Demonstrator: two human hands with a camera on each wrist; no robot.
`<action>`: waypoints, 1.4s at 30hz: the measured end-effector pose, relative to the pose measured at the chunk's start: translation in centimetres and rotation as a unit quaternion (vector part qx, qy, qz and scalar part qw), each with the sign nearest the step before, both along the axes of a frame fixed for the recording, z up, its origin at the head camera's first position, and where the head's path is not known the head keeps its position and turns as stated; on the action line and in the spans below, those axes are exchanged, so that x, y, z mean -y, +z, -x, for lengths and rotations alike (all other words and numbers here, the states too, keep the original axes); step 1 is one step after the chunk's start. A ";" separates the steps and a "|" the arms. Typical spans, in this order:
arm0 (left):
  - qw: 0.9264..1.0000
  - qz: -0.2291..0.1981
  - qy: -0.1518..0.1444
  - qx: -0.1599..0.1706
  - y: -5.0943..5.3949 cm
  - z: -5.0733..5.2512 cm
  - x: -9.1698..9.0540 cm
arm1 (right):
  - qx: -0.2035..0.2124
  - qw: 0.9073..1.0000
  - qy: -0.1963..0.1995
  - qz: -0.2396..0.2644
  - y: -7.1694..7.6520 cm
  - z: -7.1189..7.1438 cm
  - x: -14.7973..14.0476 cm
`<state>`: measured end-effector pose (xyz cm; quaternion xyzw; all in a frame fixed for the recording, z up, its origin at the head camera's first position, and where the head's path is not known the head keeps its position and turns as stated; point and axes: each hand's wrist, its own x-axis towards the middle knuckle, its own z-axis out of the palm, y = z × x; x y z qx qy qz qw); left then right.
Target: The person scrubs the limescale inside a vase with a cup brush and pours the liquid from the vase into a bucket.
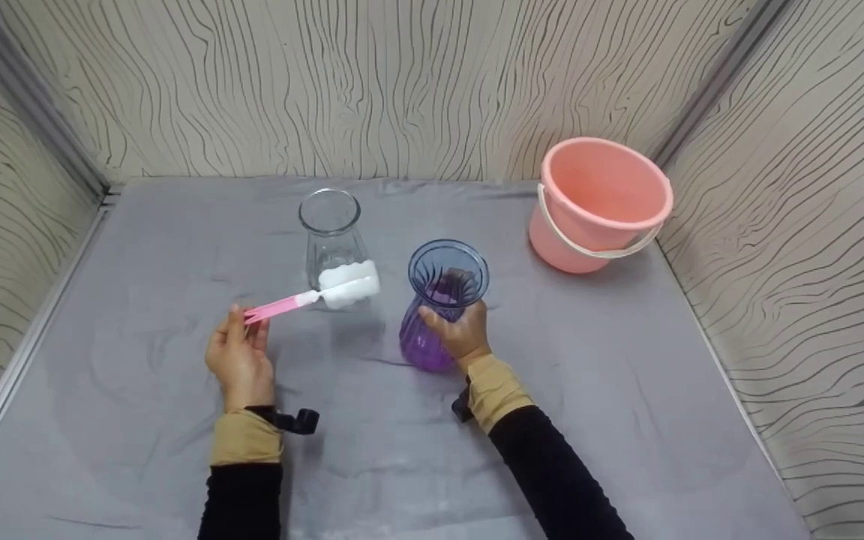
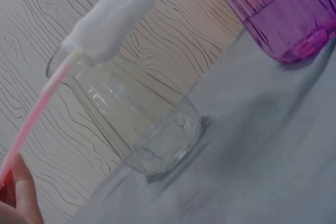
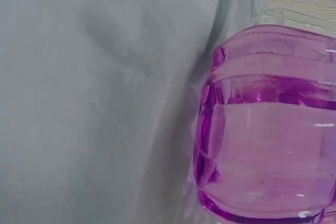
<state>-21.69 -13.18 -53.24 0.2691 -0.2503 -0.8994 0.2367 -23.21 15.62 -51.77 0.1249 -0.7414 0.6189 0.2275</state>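
Note:
My left hand (image 1: pixel 241 364) pinches the pink handle of a sponge bottle brush (image 1: pixel 349 285), whose white head points right. In the head view that head overlaps the lower part of a clear glass vase (image 1: pixel 329 214); the left wrist view shows it in front of the vase's mouth. My right hand (image 1: pixel 468 330) grips a blue and purple ribbed glass vase (image 1: pixel 426 341) around its narrow part, thumb on the near side. The purple base (image 3: pixel 273 135) fills the right side of the right wrist view, where the fingers are not seen.
A pink bucket (image 1: pixel 578 247) with a white handle stands at the back right. Grey cloth (image 1: pixel 589 390) covers the table, and wood-patterned panels (image 1: pixel 312 90) wall it at the back and both sides.

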 end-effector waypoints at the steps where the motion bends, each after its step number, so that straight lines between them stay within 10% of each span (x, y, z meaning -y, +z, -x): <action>1: 1.000 0.002 -0.002 0.006 -0.3 -0.1 0.3 | -0.001 1.000 0.003 0.002 0.5 -0.3 0.1; 21: 0.990 0.061 -0.085 0.091 -2.6 -0.7 2.5 | -0.006 1.000 0.003 -0.003 1.7 -0.9 0.4; 32: 0.965 0.166 -0.132 0.152 -3.7 -0.4 3.3 | -0.003 1.000 -0.003 -0.002 -1.2 0.8 -0.2; 37: 0.935 0.264 -0.159 0.177 -4.0 -0.7 3.6 | -0.006 1.000 -0.005 0.003 -2.4 1.3 -0.6; 39: 0.901 0.352 -0.159 0.198 -4.1 -0.9 3.8 | -0.013 1.000 0.000 0.007 -2.6 1.5 -0.7; 42: 0.825 0.497 -0.142 0.231 -4.0 -1.2 3.8 | -0.022 1.000 0.001 0.004 -2.6 1.5 -0.6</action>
